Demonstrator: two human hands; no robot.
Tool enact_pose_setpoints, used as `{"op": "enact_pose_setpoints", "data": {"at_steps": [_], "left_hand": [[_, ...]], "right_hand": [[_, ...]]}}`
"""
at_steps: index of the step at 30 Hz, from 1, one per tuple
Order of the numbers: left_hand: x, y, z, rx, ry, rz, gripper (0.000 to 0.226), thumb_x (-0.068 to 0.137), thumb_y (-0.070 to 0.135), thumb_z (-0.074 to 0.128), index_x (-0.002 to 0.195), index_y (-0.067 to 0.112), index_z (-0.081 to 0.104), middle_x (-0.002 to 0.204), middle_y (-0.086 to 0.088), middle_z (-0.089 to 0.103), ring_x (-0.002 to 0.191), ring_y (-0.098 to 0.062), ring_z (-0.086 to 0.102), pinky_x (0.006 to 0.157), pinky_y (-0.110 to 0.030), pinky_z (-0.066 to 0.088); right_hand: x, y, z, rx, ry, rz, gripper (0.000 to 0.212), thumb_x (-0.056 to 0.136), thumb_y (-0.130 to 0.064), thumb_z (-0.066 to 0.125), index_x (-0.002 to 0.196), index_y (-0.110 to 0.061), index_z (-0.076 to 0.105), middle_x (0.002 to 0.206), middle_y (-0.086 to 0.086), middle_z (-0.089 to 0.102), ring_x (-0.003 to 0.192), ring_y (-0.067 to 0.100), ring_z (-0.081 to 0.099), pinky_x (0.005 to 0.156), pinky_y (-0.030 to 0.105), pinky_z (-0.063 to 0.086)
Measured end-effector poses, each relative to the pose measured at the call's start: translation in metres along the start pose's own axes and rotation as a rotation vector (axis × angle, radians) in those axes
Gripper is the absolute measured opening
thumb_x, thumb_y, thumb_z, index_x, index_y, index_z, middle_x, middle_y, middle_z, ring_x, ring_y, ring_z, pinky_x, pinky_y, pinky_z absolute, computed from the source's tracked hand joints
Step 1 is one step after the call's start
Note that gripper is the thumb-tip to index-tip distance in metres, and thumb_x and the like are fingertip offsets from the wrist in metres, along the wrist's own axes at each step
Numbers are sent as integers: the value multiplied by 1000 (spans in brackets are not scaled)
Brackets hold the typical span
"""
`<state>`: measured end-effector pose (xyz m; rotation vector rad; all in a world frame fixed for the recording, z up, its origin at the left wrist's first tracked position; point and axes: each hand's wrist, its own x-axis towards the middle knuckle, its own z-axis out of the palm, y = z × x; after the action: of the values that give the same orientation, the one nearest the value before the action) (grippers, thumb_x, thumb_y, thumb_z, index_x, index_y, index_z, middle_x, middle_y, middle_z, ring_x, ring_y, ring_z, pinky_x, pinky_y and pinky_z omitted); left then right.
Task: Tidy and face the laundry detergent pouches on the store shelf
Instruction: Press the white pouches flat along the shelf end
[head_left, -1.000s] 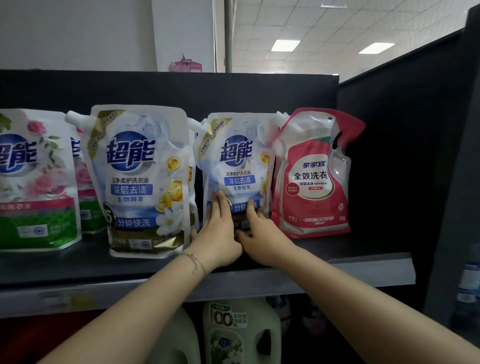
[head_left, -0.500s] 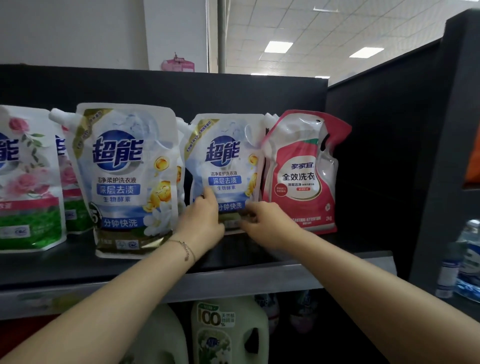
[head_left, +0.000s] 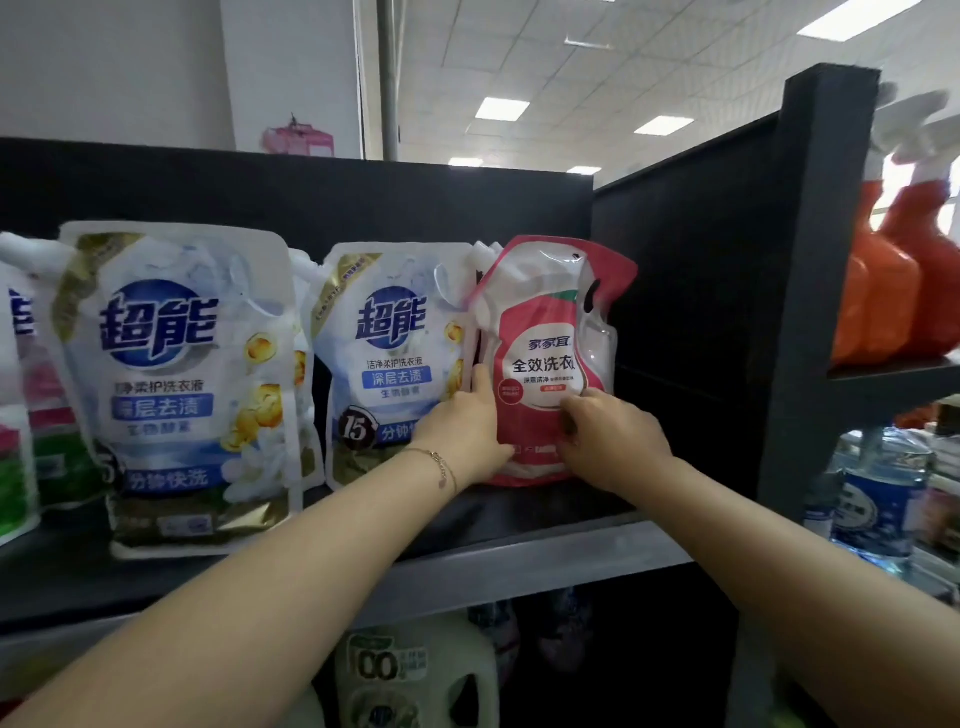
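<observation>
Both hands have left the middle blue-white pouch (head_left: 389, 364); left hand (head_left: 467, 431) and right hand (head_left: 615, 441) now clasp the red pouch (head_left: 545, 322) low on its sides (fingers curled round it) at the right end of the shelf (head_left: 519, 561). Facing it seems next.

On big left pouch (head_left: 176, 384): 超能, 深层去渍, 分钟快洗. On middle pouch (head_left: 389, 358): 超能, 深层去渍, 15. On red pouch (head_left: 545, 353): 家家宜, 全效洗衣. On lower jug (head_left: 415, 670): 100.

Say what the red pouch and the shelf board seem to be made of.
The red pouch: flexible plastic film, glossy; it creases, glints, and has a clear window. The shelf board: matte black, likely painted metal or laminate; its grey front edge suggests metal, unsure.
</observation>
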<state>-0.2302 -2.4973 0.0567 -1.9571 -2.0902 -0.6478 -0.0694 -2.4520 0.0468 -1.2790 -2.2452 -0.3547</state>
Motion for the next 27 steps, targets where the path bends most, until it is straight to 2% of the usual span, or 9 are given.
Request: {"op": "enact_pose_setpoints", "data": {"at_steps": [2,6,9,12,15,17,19,23,27], "left_hand": [[9,-1,12,-77,-5,14,118,79,35,73,145,21,-25,118,-21,59,95,-32,64,86,-45,53],[18,-4,31,-154,57,69,136,78,31,76,119,45,-53,113,-22,61,88,-32,66,81,-45,56],[21,-4,38,-197,70,74,137,79,25,76,107,48,-56,108,-18,63,87,-28,66,81,-43,56],[23,-5,43,-248,110,61,139,77,20,78,108,51,-54,122,-23,55,92,-29,65,84,-44,55],[23,-3,40,-259,133,53,140,74,17,80,114,49,-50,141,-27,38,112,-35,57,92,-46,51],[24,-3,38,-309,133,60,139,72,16,82,125,43,-43,148,-26,29,123,-36,50,98,-46,47],[26,-4,39,-354,135,59,142,69,16,84,130,44,-40,149,-24,29,127,-35,46,103,-47,43],[31,-8,42,-410,102,4,147,64,20,87,129,47,-42,149,-19,31,124,-33,49,103,-47,43],[30,-9,37,-513,49,-84,137,58,21,91,150,19,-10,148,-15,32,131,-29,42,108,-36,36]], "right_hand": [[-2,5,4,22,30,51,34,86,-33,57,112,-14,45,113,5,50,89,32,60,59,33,39],[-1,14,7,252,46,115,80,81,-31,72,139,-18,19,127,16,41,92,37,60,65,39,50],[5,21,9,394,-27,84,121,72,-46,77,149,-29,-15,141,22,34,114,40,53,88,49,50],[12,25,18,497,-47,46,141,59,-59,79,143,-32,-31,152,16,25,129,31,45,101,46,44],[20,31,20,892,-36,184,135,62,-36,88,150,-26,-14,135,-8,43,117,8,47,94,23,43],[29,37,21,1069,-25,333,116,62,-40,87,149,-22,12,132,-7,50,111,10,54,92,27,48],[38,42,25,1165,-39,431,110,57,-47,87,143,-19,25,131,0,54,109,16,60,90,35,53],[47,46,28,1328,-80,481,119,43,-49,92,142,-19,33,125,2,60,102,19,66,83,38,57],[51,52,30,1429,-94,561,122,34,-55,93,136,-13,41,118,8,65,95,24,70,82,43,58]]}}
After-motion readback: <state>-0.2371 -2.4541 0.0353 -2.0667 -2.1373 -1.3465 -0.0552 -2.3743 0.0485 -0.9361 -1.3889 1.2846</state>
